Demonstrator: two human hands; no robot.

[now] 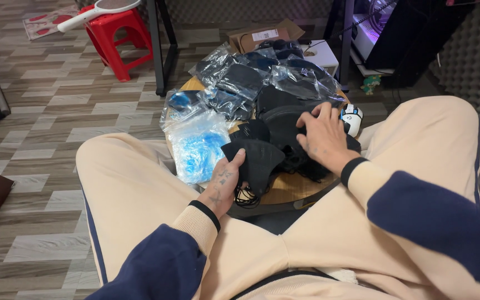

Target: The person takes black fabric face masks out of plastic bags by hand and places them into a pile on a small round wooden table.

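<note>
His left hand (223, 183) pinches one black mask (254, 161) at the round table's (290, 189) near edge; right hand (320, 136) lies flat, fingers spread, on the loose mask pile (284, 119).

Black folded face mask (258, 158), ear loops dangling, beside heaped black masks (290, 130) on round wooden table (290, 189).

one camera only, worn on the head, looking steeply down and forward over the person's own lap. it sits close: the left hand (223, 186), the right hand (320, 136) and the small round table (290, 189) fill the middle, with the floor (56, 111) receding toward the top edge.
</note>
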